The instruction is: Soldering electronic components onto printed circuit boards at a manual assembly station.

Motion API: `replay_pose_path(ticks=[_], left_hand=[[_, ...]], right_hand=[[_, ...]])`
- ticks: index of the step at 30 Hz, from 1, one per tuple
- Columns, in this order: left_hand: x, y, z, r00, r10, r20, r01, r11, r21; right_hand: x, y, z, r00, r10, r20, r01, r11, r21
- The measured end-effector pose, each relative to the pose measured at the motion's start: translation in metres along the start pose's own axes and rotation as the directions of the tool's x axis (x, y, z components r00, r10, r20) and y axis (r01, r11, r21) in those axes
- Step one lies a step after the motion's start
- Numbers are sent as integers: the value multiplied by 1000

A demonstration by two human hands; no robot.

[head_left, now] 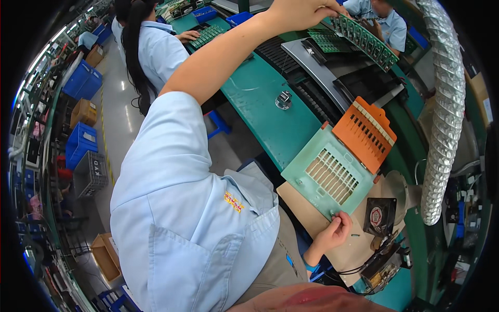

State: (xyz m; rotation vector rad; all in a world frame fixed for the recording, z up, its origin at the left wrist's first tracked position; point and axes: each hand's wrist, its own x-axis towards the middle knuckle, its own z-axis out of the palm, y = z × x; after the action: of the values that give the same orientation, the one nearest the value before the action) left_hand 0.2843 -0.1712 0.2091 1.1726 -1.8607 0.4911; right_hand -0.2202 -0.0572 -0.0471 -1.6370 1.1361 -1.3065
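My left hand [296, 14] is stretched out to the far side, its fingers closed on one end of a long green circuit board panel [366, 46]. The panel hangs tilted above a second green board [328, 40] on the conveyor. Close to my body, my right hand [335, 234] is curled, with its fingertips at the near corner of a pale green fixture frame [297, 174]. That frame has a slotted window and lies flat. Its orange slotted lid [364, 132] is swung open on the far right side. The panel partly covers my left fingertips.
A square black fan [380, 216] stands right of my right hand on brown cardboard [296, 208]. A silver flexible duct [444, 104] hangs at the right. A small clear container [284, 100] sits on the green bench [260, 109]. Co-workers [156, 52] work at the far side.
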Motion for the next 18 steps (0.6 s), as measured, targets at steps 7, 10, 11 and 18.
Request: replay_pose_path(ticks=[7,10,11,18], left_hand=[[-57,139,-43,943,295,-152,-205,879,431],[-77,213,-48,1000,8,23,-15,941,338],[-87,222,-45,999,48,-12,-42,959,280],[-127,267,-8,989,141,-46,-139,990,40]], right_hand=[[-3,-4,-2,997,-14,-72,19,997,75],[-11,-10,-7,967,2,-255,45,983,180],[-13,-15,-8,968,5,-251,42,983,181],[-24,-51,-39,969,176,175,-245,796,554]])
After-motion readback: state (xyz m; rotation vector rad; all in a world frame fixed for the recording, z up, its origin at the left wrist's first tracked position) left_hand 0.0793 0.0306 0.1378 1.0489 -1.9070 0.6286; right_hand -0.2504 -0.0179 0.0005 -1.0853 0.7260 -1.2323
